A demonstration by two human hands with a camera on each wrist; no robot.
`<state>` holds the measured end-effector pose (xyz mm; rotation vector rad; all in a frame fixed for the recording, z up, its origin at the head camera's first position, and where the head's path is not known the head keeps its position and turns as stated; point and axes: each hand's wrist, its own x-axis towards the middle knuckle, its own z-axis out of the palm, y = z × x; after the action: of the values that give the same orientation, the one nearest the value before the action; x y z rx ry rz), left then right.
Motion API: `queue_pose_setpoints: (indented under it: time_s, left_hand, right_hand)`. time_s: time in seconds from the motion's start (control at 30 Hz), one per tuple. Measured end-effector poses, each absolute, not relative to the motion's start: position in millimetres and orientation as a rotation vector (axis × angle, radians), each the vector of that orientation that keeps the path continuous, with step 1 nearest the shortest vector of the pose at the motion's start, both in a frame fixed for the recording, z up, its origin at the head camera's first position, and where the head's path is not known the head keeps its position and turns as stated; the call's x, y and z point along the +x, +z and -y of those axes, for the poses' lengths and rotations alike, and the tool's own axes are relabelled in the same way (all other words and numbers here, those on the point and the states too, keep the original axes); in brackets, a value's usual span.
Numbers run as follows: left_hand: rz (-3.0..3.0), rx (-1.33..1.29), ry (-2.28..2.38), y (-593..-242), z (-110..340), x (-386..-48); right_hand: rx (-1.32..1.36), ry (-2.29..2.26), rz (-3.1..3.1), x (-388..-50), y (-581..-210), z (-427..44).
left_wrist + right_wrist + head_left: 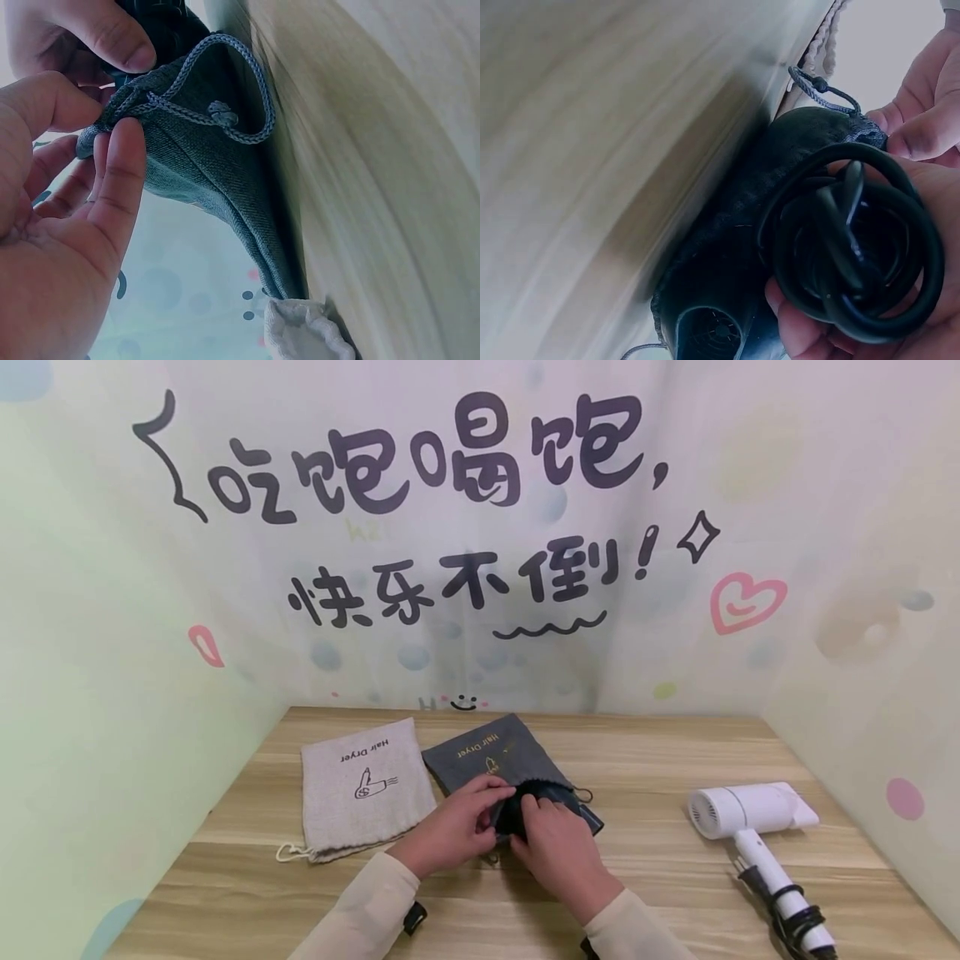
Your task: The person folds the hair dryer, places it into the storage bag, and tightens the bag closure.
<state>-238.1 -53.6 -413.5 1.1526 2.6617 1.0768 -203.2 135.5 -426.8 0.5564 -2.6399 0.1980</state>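
Note:
A dark grey drawstring bag (480,745) printed "Hair Dryer" lies on the table with its mouth towards me. My left hand (459,820) pinches the rim of that mouth between thumb and fingers; a knotted drawstring loop (262,97) hangs beside it in the left wrist view. At the opening, my right hand (564,847) grips a black hair dryer (712,311) by the part where its coiled cord (922,255) sits. The dryer lies partly within the bag's mouth, and its round open end with a grille shows in the right wrist view. How deep the rest reaches is hidden.
Left of the dark bag lies a flat beige drawstring bag (363,827) with a hair dryer drawing. A white hair dryer (765,807) rests at the right, black cord (780,914) wound round its handle. Printed curtains (480,668) border the wooden table (247,893).

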Motion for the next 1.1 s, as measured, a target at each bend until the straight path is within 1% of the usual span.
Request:
queue_pose_setpoints:
  time_s: [0.23,0.47,0.7,0.9,1.03,1.1]
  left_hand:
    - [-2.654,1.118,1.087,-413.9,53.2,-236.4]
    - [-2.650,1.095,1.091,-415.7,53.1,-235.4]
    - [-2.654,1.104,1.096,-417.3,52.6,-236.2]
    - [-2.643,1.059,1.118,-421.0,53.1,-236.2]
    - [-2.652,0.996,1.109,-421.5,54.5,-235.4]
    - [-2.670,1.009,1.066,-420.9,54.3,-235.1]
  right_hand:
    - [0.540,0.252,2.669,-206.6,-427.0,-134.6]
    - [0.514,0.398,2.759,-207.1,-423.5,-133.3]
    - [0.568,0.529,2.796,-202.1,-420.9,-135.2]
    - [0.553,0.537,2.688,-199.0,-416.6,-150.0]
    - [0.532,0.496,2.620,-206.8,-410.8,-168.6]
    - [0.550,0.476,2.630,-212.1,-408.1,-177.9]
